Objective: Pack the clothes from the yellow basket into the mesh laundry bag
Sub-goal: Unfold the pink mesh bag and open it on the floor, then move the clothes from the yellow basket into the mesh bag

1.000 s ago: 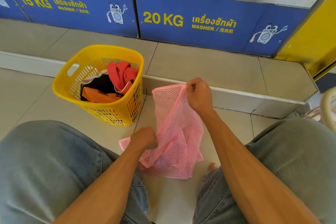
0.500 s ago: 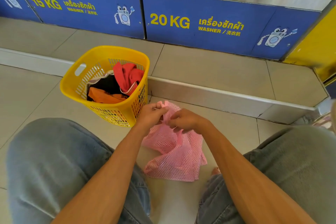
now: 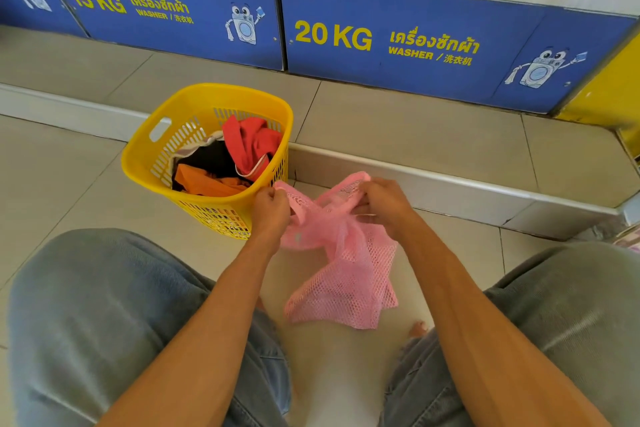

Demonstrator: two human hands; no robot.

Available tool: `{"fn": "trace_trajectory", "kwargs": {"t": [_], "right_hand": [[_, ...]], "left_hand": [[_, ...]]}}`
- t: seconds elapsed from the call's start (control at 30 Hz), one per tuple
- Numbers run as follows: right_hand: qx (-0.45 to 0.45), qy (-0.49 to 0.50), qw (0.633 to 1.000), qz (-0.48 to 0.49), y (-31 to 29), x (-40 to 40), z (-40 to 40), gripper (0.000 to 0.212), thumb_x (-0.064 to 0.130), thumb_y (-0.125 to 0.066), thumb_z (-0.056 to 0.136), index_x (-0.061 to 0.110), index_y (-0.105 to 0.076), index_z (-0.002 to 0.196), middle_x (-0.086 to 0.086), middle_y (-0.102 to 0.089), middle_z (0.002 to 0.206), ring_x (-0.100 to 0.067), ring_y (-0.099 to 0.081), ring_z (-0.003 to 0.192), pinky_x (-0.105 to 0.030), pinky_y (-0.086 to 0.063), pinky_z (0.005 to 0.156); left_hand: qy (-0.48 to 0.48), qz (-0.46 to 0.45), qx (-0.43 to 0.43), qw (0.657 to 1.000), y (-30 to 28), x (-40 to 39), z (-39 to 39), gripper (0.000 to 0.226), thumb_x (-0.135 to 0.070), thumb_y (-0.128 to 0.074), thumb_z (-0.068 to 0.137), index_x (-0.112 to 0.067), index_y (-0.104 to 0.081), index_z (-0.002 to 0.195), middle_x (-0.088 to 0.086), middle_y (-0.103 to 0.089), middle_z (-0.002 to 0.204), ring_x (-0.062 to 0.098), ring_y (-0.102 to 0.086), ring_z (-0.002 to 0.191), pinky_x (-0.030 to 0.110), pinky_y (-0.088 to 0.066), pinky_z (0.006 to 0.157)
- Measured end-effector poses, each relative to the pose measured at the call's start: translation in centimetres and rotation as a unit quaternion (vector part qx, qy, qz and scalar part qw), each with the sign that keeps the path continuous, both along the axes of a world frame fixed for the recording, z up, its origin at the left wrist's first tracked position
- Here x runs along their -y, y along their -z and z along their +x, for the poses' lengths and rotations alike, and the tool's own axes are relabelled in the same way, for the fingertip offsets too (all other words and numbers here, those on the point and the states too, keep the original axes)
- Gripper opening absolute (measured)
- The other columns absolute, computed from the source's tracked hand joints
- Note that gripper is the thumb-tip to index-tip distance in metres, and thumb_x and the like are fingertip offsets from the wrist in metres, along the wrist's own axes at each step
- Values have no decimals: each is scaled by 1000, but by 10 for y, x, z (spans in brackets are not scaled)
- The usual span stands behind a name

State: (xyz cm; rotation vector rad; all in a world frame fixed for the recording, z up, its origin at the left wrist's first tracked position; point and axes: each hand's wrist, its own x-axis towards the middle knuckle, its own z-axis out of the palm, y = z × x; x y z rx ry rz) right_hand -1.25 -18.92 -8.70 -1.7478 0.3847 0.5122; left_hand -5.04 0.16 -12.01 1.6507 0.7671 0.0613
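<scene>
Person seated, knees in grey jeans (image 3: 104, 305) spread, both forearms reaching forward over the tiled floor (image 3: 52, 184). Left hand (image 3: 272, 206) curled tight around the top edge of the pink mesh laundry bag (image 3: 349, 274), knuckles just beside the front corner of the yellow basket (image 3: 204, 97). Right hand (image 3: 382, 203) also curled, pinching the opposite side of the bag's top edge; the two hands are apart with the edge stretched between them. Rest of the bag hangs down crumpled between the knees (whether it reaches the floor, cannot tell). Basket sits on the floor near the raised step (image 3: 433, 180), holding a red garment (image 3: 254, 144), an orange garment (image 3: 204, 180) and a black one (image 3: 211, 158). Behind: blue washer panels, "15 KG" (image 3: 97, 0) and "20 KG" (image 3: 332, 36).
</scene>
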Motion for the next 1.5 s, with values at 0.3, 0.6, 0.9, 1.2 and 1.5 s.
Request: {"fn": "trace_trajectory", "kwargs": {"t": [0.3,0.6,0.9,1.2,1.5], "right_hand": [[155,164,972,-59,-88,66,29,17,19,-64,91,20,-65,73,-1,-55,69,-19,-50,65,-24,-38,55],[130,7,983,-131,-61,23,2,23,22,-72,90,19,-61,70,-1,-56,66,-17,-50,57,-27,-39,54],[-27,-60,988,-143,35,0,-23,34,16,-41,104,0,-68,118,-22,-76,106,-30,-73,79,-33,-52,66],[1,-59,987,-148,33,0,-19,29,-1,-52,90,11,-58,65,-6,-57,64,-22,-53,64,-38,-47,64],[0,59,997,41,23,-15,-7,27,33,-57,104,13,-74,98,-15,-69,84,-28,-68,76,-44,-64,69]], "left_hand": [[0,-75,-9,997,-7,5,2,25,-15,-37,103,-8,-59,113,10,-67,100,24,-66,82,24,-51,42],[47,-52,30,997,-8,8,0,32,-1,-64,81,-23,-58,102,10,-67,102,28,-69,86,34,-58,61],[151,339,109,922,11,2,-14,38,11,-49,83,-13,-76,92,13,-59,108,28,-58,108,40,-49,98],[203,394,-123,888,42,19,-34,48,-16,-66,83,-20,-58,130,19,-32,149,41,-29,138,51,-29,111],[186,397,167,883,-21,30,8,38,-3,-62,77,-15,-69,113,16,-43,141,31,-37,137,39,-33,112]]}}
